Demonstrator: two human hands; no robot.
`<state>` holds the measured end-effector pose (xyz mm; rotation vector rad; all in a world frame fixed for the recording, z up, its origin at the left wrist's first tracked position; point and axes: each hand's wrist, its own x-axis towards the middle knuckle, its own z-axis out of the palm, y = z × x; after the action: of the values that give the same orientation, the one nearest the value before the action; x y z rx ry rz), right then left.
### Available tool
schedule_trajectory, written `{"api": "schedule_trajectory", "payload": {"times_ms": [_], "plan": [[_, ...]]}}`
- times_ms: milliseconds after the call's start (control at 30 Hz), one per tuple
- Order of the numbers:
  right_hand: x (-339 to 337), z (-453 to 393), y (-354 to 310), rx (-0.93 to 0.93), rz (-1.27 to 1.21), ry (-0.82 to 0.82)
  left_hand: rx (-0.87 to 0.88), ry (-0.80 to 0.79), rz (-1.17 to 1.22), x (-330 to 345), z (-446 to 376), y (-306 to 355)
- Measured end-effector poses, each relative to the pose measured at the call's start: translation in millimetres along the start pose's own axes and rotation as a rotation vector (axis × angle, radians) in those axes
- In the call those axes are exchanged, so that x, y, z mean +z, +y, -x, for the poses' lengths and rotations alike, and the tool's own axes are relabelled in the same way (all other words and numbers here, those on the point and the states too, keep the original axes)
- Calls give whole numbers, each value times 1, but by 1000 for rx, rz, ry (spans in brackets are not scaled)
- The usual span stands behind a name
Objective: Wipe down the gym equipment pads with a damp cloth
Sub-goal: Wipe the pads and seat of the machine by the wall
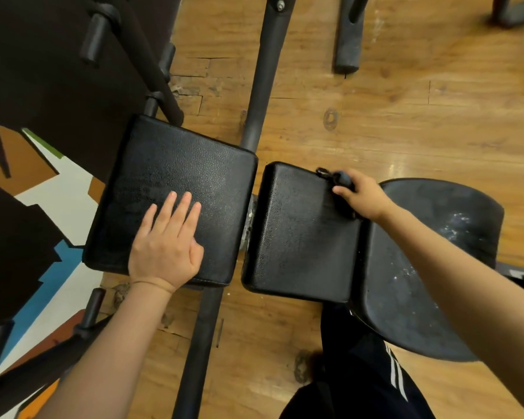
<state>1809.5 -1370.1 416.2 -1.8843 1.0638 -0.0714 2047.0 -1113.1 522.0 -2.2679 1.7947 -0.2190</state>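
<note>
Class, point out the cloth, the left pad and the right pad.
cloth point(342, 189), head view, dark bunch under the right hand.
left pad point(179, 164), head view, bare top surface.
right pad point(297, 234), head view, middle of top.

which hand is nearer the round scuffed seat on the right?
Right. The right hand grips a dark cloth at the right pad's far edge, just beside the round seat. The left hand lies flat on the left pad, farther away.

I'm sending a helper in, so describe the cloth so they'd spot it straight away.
Find the two square black pads side by side over the wooden floor. On the right pad, at its far right edge, the right hand grips the cloth, dark, crumpled and soft.
</note>
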Motion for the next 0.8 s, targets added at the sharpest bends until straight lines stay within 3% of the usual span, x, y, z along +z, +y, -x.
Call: {"api": "schedule_trajectory", "payload": {"times_ms": [200,567,800], "plan": [[-7,15,32,203,-27,51,-1,13,9,0,0,0],[20,36,19,288,-258,274,-7,26,15,2,-1,0],[45,78,19,391,-327,315,-5,28,12,0,-1,1]]}}
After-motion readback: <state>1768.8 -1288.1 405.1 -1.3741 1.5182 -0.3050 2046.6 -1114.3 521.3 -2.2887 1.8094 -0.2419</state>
